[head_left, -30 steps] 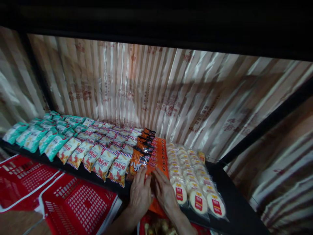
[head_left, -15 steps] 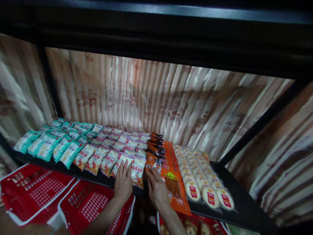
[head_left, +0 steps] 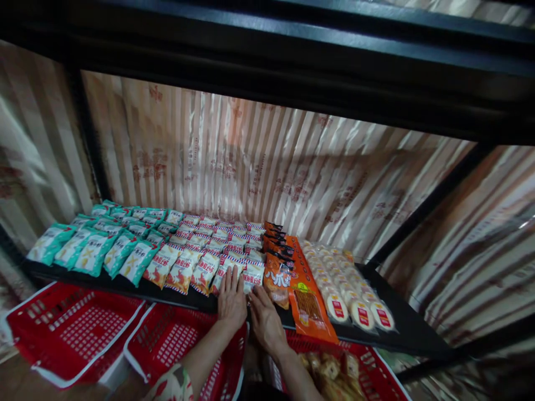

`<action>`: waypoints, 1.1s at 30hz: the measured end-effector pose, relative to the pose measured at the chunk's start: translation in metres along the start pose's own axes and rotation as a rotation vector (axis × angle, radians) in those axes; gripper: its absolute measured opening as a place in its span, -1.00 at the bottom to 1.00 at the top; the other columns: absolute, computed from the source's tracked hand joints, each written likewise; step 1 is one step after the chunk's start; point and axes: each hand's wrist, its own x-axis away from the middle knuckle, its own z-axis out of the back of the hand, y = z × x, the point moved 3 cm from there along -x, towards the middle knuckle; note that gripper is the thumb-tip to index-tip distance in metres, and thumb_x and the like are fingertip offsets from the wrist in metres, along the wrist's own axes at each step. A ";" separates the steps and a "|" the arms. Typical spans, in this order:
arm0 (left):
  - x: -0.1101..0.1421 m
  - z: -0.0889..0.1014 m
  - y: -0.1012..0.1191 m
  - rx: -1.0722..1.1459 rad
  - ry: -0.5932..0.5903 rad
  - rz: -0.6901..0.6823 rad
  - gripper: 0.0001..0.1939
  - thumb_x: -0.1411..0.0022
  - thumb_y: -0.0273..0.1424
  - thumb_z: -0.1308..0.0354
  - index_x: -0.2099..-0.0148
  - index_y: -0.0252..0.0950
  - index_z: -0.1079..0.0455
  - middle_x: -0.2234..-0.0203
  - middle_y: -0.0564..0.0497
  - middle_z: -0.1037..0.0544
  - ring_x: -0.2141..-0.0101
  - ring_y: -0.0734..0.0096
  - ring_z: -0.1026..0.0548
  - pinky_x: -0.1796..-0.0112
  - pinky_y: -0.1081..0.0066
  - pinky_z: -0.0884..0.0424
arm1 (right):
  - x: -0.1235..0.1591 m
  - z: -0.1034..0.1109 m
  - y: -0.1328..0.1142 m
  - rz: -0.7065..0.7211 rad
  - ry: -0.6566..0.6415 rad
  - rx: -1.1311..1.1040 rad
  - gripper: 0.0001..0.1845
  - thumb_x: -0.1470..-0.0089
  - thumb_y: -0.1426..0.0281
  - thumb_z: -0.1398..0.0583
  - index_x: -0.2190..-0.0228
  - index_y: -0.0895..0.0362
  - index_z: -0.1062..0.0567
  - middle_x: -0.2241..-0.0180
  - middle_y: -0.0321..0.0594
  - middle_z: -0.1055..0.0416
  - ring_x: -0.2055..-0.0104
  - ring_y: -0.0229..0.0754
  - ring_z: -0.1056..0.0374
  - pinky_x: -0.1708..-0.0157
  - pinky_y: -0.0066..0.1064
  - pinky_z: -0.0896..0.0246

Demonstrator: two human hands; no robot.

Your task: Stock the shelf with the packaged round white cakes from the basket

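Note:
My left hand [head_left: 232,301] lies with its fingers stretched over a white snack bag with red lettering [head_left: 229,264], in the front row on the black shelf. Beside it, my right hand [head_left: 267,324] has its fingers extended against the lower end of the rightmost white snack bag [head_left: 253,271], partly covering it. No bag is lifted. Just right of that hand lies an orange-brown snack pouch [head_left: 277,274], with black-topped pouches behind it. More white snack bags [head_left: 182,268] stretch to the left in several rows.
Teal snack bags [head_left: 88,250] fill the shelf's left end. A long orange packet [head_left: 312,306] and round wrapped biscuits [head_left: 360,313] lie rightward on the black shelf [head_left: 413,326]. Red baskets [head_left: 75,328] stand below; one holds wrapped food [head_left: 330,370]. A dark beam crosses overhead.
My right hand has moved off the orange-brown pouch onto the end of the rightmost white bag. My left hand stays on its bag. The view has shifted, so the shelf goods appear further right.

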 end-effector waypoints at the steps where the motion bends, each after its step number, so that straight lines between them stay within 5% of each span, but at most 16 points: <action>1: 0.000 0.000 -0.001 0.010 -0.009 0.006 -0.47 -0.18 -0.32 0.03 -0.19 -0.31 -0.11 -0.24 -0.13 0.03 -0.23 0.13 0.13 -0.15 0.12 -0.02 | 0.002 0.001 -0.003 -0.006 0.005 -0.010 -0.56 -0.05 0.50 0.02 0.04 0.27 -0.40 -0.11 0.06 -0.18 -0.19 -0.04 -0.04 -0.15 -0.19 -0.01; 8: 0.008 0.014 -0.017 0.069 -0.067 -0.064 -0.48 -0.23 -0.40 0.15 -0.24 -0.21 0.02 -0.26 -0.04 0.09 -0.24 0.22 0.17 -0.17 0.12 0.04 | 0.022 0.011 -0.035 -0.030 0.042 -0.045 -0.52 -0.03 0.51 0.03 0.00 0.24 -0.36 -0.14 -0.02 -0.15 -0.20 -0.09 -0.03 -0.15 -0.25 -0.02; 18: 0.013 0.048 -0.057 0.124 -0.467 -0.158 -0.35 -0.14 -0.40 0.14 -0.29 -0.23 0.17 -0.28 0.00 0.25 -0.24 0.24 0.32 -0.17 0.15 0.11 | 0.070 0.015 -0.071 -0.129 0.147 -0.025 -0.56 -0.08 0.43 0.07 0.08 0.25 -0.42 -0.10 0.01 -0.21 -0.11 -0.13 -0.20 -0.08 -0.30 -0.15; 25: 0.029 0.070 -0.075 0.108 -0.488 -0.139 -0.35 -0.07 -0.42 0.10 -0.25 -0.32 0.02 -0.28 -0.08 0.28 -0.24 0.19 0.31 -0.17 0.17 0.12 | 0.089 0.023 -0.086 -0.197 0.216 -0.065 -0.57 -0.07 0.39 0.06 0.10 0.22 -0.44 -0.06 -0.02 -0.27 -0.08 -0.13 -0.23 -0.07 -0.30 -0.16; 33: 0.029 0.111 -0.131 0.017 -0.378 -0.055 -0.37 -0.02 -0.44 0.06 -0.20 -0.40 -0.09 -0.25 -0.20 0.10 -0.24 0.12 0.19 -0.15 0.09 0.05 | 0.066 0.004 -0.118 -0.161 0.200 -0.086 -0.58 -0.04 0.43 0.05 0.14 0.27 -0.46 0.04 0.01 -0.38 -0.02 -0.14 -0.30 -0.05 -0.29 -0.17</action>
